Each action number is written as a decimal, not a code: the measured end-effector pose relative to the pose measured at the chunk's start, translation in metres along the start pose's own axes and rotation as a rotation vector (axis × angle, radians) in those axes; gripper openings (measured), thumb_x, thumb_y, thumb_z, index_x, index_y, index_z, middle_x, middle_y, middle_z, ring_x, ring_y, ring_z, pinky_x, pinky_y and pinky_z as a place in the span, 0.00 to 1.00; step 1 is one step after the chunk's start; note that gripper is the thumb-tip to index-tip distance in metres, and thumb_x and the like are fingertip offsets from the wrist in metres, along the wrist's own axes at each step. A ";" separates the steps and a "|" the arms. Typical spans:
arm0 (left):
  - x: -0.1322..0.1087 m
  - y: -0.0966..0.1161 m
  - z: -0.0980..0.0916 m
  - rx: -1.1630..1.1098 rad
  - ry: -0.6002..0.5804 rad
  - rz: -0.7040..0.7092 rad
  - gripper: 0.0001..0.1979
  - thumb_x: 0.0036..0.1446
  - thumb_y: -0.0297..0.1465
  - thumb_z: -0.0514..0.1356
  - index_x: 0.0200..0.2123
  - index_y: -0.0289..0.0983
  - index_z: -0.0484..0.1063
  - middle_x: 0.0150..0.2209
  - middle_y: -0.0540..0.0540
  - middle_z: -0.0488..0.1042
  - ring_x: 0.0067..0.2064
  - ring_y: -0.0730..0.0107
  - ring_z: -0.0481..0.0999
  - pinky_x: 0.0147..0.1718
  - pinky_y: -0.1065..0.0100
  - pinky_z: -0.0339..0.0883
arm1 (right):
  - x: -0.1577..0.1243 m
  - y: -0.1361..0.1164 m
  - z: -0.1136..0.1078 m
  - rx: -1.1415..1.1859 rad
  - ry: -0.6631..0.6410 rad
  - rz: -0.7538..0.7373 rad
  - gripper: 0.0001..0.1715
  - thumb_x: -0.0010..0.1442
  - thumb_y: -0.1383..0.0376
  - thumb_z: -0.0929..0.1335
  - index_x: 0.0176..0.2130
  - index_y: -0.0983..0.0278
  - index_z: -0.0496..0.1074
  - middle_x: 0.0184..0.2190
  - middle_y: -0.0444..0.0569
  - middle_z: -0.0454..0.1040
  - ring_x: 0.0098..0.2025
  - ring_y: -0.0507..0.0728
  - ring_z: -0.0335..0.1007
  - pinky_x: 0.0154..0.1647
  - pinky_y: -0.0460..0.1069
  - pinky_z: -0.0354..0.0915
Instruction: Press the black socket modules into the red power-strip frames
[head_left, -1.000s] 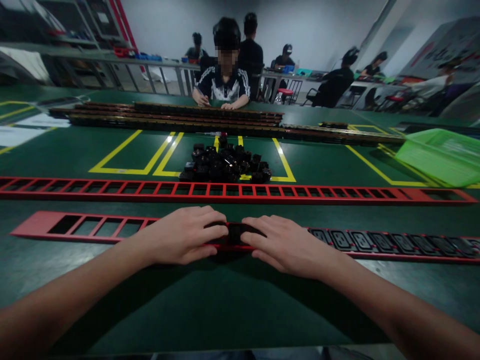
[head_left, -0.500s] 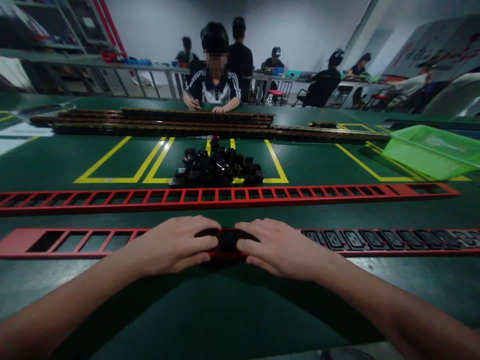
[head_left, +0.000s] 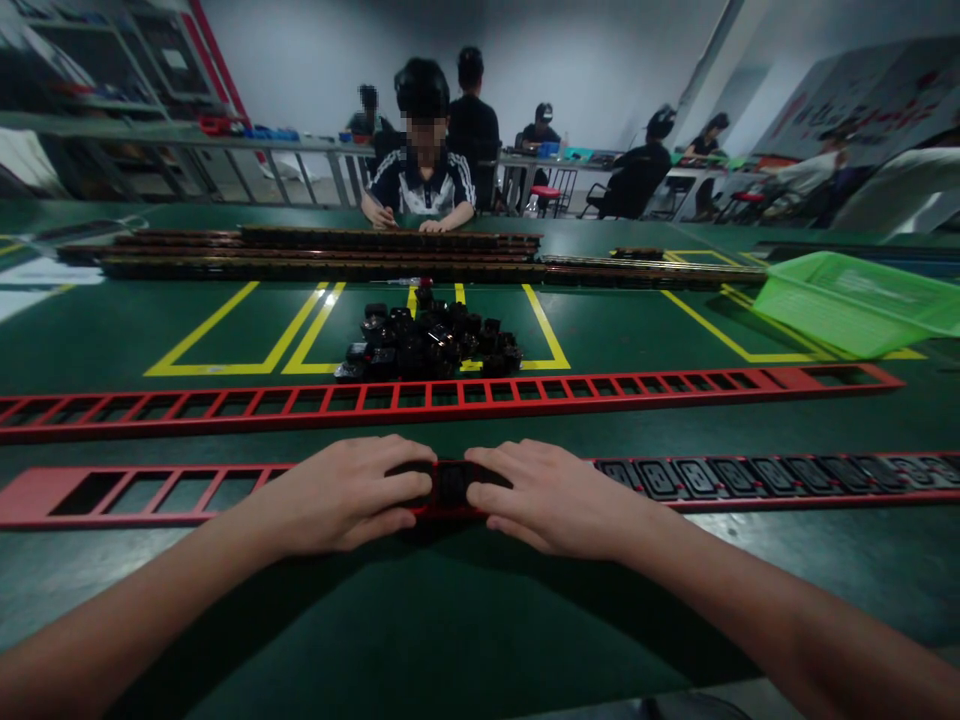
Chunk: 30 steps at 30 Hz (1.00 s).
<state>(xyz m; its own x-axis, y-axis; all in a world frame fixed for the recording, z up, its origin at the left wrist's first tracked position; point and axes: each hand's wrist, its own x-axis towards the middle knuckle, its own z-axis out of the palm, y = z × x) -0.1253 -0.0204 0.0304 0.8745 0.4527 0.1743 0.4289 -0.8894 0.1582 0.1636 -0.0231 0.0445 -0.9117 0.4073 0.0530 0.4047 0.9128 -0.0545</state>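
A long red slotted frame point(head_left: 36, 492) lies across the near part of the table. Its left slots show through, while square black inserts point(head_left: 697, 478) fill the slots on the right. My left hand point(head_left: 366, 495) grips the frame near its middle, fingers over the top and thumb at the near edge. Just to the right, my right hand point(head_left: 534, 497) holds the same frame in a mirrored grip. Between the two sets of fingertips sits a black block point(head_left: 452, 484) in a slot. My fingers hide the slots on either side of it.
A second red frame point(head_left: 495, 411) with open slots lies beyond my hands. Behind it are a pile of black parts point(head_left: 420, 340), a stack of long dark strips point(head_left: 322, 265) and a green basket point(head_left: 847, 300). A person point(head_left: 424, 185) sits across the table.
Both hands keep their places on the frame with hardly any movement. The whole view has shifted slightly, with the background sitting a little lower and farther left.
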 end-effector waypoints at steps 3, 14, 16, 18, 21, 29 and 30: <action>-0.002 0.000 0.000 -0.003 0.010 0.003 0.10 0.67 0.33 0.54 0.50 0.40 0.70 0.56 0.41 0.71 0.50 0.62 0.75 0.47 0.63 0.72 | 0.000 -0.001 0.000 -0.010 0.003 -0.009 0.15 0.69 0.63 0.64 0.54 0.62 0.67 0.59 0.59 0.68 0.49 0.60 0.69 0.48 0.57 0.68; -0.002 -0.001 0.000 0.033 0.053 0.023 0.09 0.66 0.32 0.56 0.49 0.39 0.71 0.54 0.40 0.73 0.48 0.61 0.76 0.45 0.62 0.73 | 0.001 -0.004 -0.001 -0.064 0.087 -0.106 0.15 0.69 0.63 0.64 0.54 0.64 0.69 0.70 0.58 0.55 0.65 0.65 0.59 0.59 0.60 0.62; -0.002 -0.001 0.001 0.035 0.057 0.031 0.09 0.66 0.32 0.56 0.48 0.39 0.71 0.53 0.40 0.73 0.49 0.61 0.76 0.45 0.62 0.73 | 0.001 -0.004 0.000 -0.070 0.114 -0.115 0.16 0.70 0.64 0.63 0.55 0.64 0.69 0.70 0.58 0.56 0.65 0.64 0.59 0.59 0.60 0.62; -0.002 -0.001 0.001 0.040 0.060 0.033 0.09 0.66 0.31 0.56 0.48 0.39 0.70 0.53 0.40 0.73 0.49 0.61 0.76 0.45 0.62 0.73 | 0.001 -0.004 0.002 -0.073 0.135 -0.124 0.17 0.70 0.64 0.63 0.56 0.64 0.69 0.70 0.59 0.56 0.65 0.64 0.59 0.59 0.60 0.62; -0.003 -0.002 0.002 0.054 0.062 0.039 0.09 0.67 0.31 0.56 0.48 0.39 0.70 0.53 0.39 0.73 0.49 0.60 0.76 0.44 0.62 0.73 | 0.001 -0.004 0.003 -0.071 0.162 -0.133 0.19 0.70 0.66 0.63 0.59 0.64 0.67 0.69 0.61 0.57 0.64 0.64 0.60 0.58 0.60 0.62; -0.003 -0.002 0.000 0.042 0.055 0.045 0.08 0.66 0.29 0.55 0.47 0.38 0.69 0.54 0.39 0.73 0.49 0.60 0.76 0.45 0.61 0.73 | 0.000 -0.004 0.005 -0.066 0.193 -0.145 0.27 0.69 0.67 0.64 0.65 0.63 0.62 0.69 0.63 0.56 0.64 0.65 0.61 0.57 0.60 0.63; -0.002 -0.002 0.000 0.040 0.054 0.046 0.08 0.66 0.29 0.55 0.47 0.38 0.69 0.54 0.39 0.73 0.49 0.60 0.76 0.45 0.61 0.73 | 0.000 -0.004 0.005 -0.064 0.197 -0.147 0.27 0.69 0.67 0.64 0.65 0.63 0.62 0.69 0.63 0.57 0.63 0.65 0.61 0.57 0.60 0.63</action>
<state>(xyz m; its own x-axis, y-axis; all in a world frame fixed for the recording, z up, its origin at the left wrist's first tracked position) -0.1280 -0.0197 0.0297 0.8804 0.4131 0.2329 0.3981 -0.9107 0.1104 0.1614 -0.0272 0.0400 -0.9322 0.2622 0.2494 0.2783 0.9600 0.0312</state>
